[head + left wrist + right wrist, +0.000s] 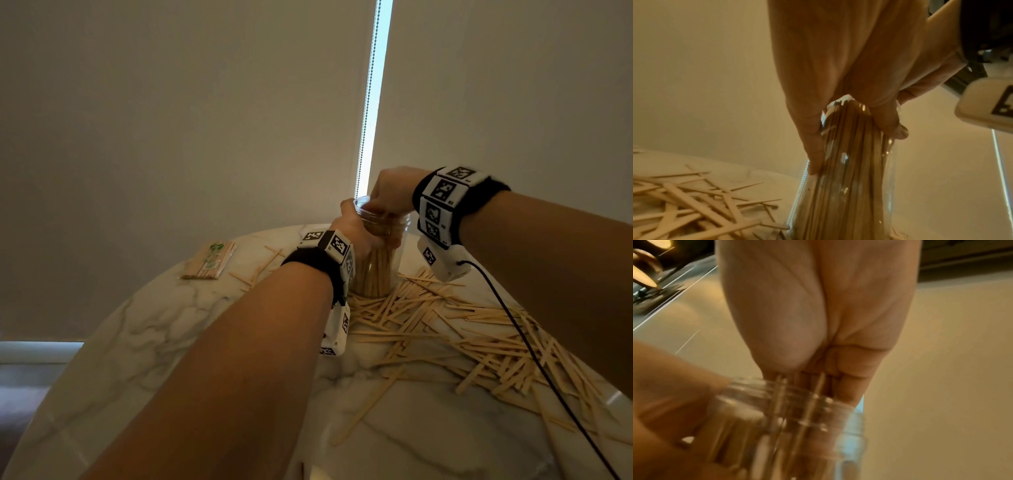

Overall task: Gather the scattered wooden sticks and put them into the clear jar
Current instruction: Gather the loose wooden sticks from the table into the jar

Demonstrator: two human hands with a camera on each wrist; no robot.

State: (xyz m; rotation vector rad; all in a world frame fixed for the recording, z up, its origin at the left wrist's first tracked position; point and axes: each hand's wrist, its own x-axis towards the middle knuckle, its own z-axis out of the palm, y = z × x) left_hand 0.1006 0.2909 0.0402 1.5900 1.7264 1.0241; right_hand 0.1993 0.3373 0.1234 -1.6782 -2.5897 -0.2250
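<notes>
1. Feeding sticks: right hand [390, 192] sits directly above the mouth of the clear jar [380, 270], fingers bunched and pointing down into the opening; it seems to pinch a few sticks, though blur in the right wrist view leaves that unsure.
2. Left hand [356, 228] grips the jar's neck from the near-left side, fingers curled round it.
3. Jar stands upright on the counter [191, 329], packed with vertical sticks.
4. Scattered wooden sticks [455, 329] lie flat right of and nearer than the jar; right hand is the closer one.
5. Packaged bundle [209, 260] lies well left of the jar.
</notes>
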